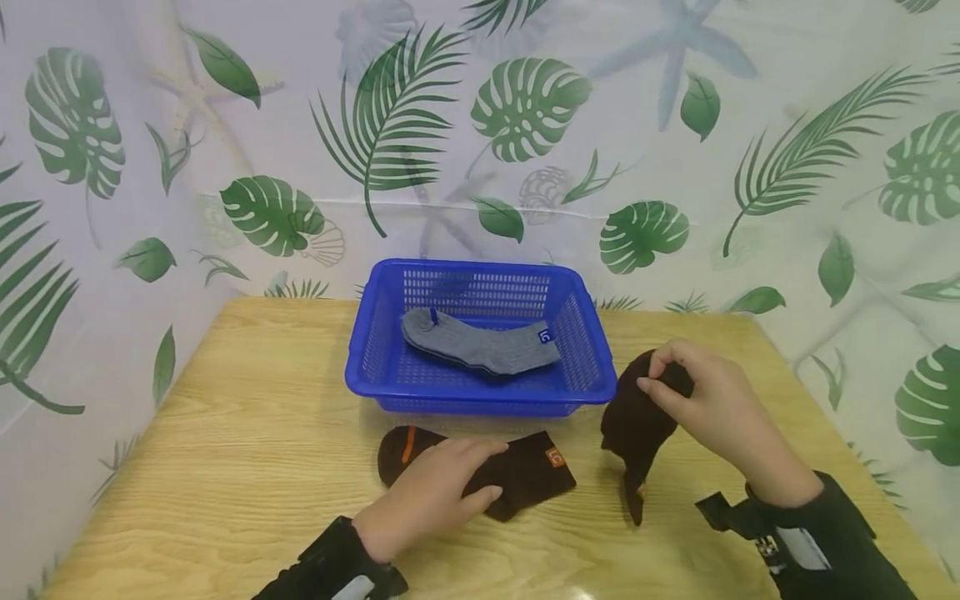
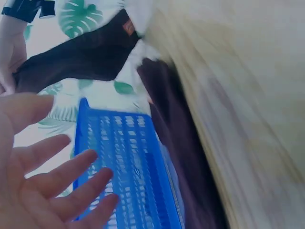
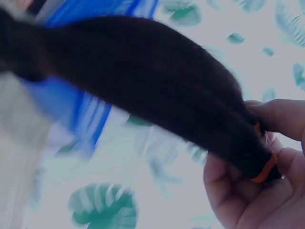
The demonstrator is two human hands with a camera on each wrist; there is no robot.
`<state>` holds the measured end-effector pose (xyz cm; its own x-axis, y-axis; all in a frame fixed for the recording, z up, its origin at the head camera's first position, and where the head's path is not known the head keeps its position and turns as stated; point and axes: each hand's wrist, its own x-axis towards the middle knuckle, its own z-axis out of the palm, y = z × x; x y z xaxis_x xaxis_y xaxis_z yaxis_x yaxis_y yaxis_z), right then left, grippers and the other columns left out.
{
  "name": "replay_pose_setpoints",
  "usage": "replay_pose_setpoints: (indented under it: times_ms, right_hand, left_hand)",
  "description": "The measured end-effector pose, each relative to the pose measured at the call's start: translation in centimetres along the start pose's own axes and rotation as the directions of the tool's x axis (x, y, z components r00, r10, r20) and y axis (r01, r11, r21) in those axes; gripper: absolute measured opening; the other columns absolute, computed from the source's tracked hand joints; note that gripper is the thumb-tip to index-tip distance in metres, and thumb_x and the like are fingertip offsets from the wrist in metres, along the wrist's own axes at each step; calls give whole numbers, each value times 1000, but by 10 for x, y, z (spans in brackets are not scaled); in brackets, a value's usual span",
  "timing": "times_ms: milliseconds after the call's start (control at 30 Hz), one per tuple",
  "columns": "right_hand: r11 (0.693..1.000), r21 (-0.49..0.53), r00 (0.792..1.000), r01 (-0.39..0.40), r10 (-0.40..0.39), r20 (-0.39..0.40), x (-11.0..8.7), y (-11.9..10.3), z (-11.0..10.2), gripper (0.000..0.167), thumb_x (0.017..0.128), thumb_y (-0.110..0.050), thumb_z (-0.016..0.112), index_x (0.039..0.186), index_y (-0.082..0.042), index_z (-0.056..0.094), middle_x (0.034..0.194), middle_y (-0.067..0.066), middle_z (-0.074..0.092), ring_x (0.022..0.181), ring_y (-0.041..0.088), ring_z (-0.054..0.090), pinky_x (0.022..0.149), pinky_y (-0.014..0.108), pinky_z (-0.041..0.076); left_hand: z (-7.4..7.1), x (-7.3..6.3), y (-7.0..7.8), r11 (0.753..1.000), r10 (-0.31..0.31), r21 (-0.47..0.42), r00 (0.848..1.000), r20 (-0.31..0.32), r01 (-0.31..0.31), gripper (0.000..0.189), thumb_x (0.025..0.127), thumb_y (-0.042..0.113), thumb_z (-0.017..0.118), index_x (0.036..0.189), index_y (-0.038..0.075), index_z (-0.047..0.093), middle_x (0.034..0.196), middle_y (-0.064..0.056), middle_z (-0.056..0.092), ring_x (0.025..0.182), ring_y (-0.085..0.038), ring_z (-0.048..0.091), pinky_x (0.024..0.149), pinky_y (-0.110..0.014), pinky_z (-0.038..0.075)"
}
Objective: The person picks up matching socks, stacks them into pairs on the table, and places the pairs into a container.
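Observation:
A dark brown sock (image 1: 637, 417) hangs from my right hand (image 1: 701, 400), pinched between thumb and fingers; its other end dangles near the table. In the right wrist view this sock (image 3: 143, 76) stretches across the picture, an orange stripe near the pinched end. My left hand (image 1: 442, 487) hovers low over a second dark brown sock (image 1: 525, 475), covering its middle. That sock lies flat, with an orange stripe at the toe and an orange label at the cuff. The left wrist view shows the left hand (image 2: 52, 176) with spread fingers, holding nothing.
A blue plastic basket (image 1: 480, 408) stands at the back of the wooden table (image 1: 262, 433), close behind the flat sock. Inside it lies a pair of grey socks (image 1: 480, 342) with blue labels. A leaf-patterned cloth (image 1: 420, 125) hangs behind the table.

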<state>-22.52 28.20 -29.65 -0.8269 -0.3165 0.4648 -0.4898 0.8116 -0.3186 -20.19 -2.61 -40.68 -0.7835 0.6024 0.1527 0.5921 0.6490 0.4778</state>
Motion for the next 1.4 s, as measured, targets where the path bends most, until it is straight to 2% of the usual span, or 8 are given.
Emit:
replay_pose_setpoints:
  times_ms: [167,333,600,867,1067,1233,1333,1400]
  right_hand:
    - [957,252,989,145,-144,-23,-1,-40,0,31,77,8,75,99,-9,62,96,0,63,81,5,54,63,18,46]
    - [874,429,955,228,-286,74,-4,-67,4,47,82,7,72,124,-8,57,114,5,60,88,7,58,69,23,53]
    - [749,618,906,239,-402,136,-5,-87,20,55,89,3,65,140,-5,46,128,9,56,96,12,59,76,27,54]
    - [599,801,938,-17,-268,220,-15,-87,63,69,93,-2,63,147,-1,21,123,23,51,98,15,63,77,30,54]
    - [691,713,888,-114,-251,385,-33,-92,103,65,86,-13,74,141,-2,39,126,16,59,106,19,64,83,33,55]
    - [737,661,901,-143,-179,395,-40,-90,118,41,87,-12,72,123,1,59,114,14,68,101,14,65,83,31,53]
    - [633,737,900,-235,-145,411,-45,-81,118,32,88,-7,69,117,6,62,107,14,70,95,11,66,78,29,55]
    - [502,797,886,-337,-119,449,-48,-74,114,27,89,-4,66,115,4,63,105,9,70,92,10,66,76,27,55]
  left_hand:
    - [-2,6,12,959,7,-282,998,-58,-23,53,95,34,63,141,12,49,139,-3,54,126,-21,52,104,-37,42]
    - [-8,9,29,792,-36,-604,980,-195,-91,71,90,23,71,148,7,34,145,-11,45,124,-25,53,100,-36,46]
    - [-41,7,43,680,-49,-698,936,-349,-225,40,87,6,72,123,2,57,113,-11,65,99,-17,64,83,-31,54]
    - [-68,10,51,783,-122,-595,892,-435,-183,19,86,14,74,101,7,66,90,-2,66,79,-13,60,67,-29,52]
    - [-81,12,58,749,-155,-613,833,-530,-251,15,87,10,70,97,4,60,91,-6,63,84,-16,58,71,-29,50]
    - [-95,8,56,699,-218,-661,799,-560,-273,16,87,7,68,97,1,57,92,-9,61,85,-18,58,72,-28,50]
    - [-102,1,46,647,-296,-716,780,-552,-261,16,88,4,66,98,-1,55,92,-6,61,85,-17,58,71,-27,50]
    - [-104,-3,36,590,-357,-767,770,-529,-253,15,89,2,64,98,-2,53,92,-4,60,86,-17,59,71,-27,51]
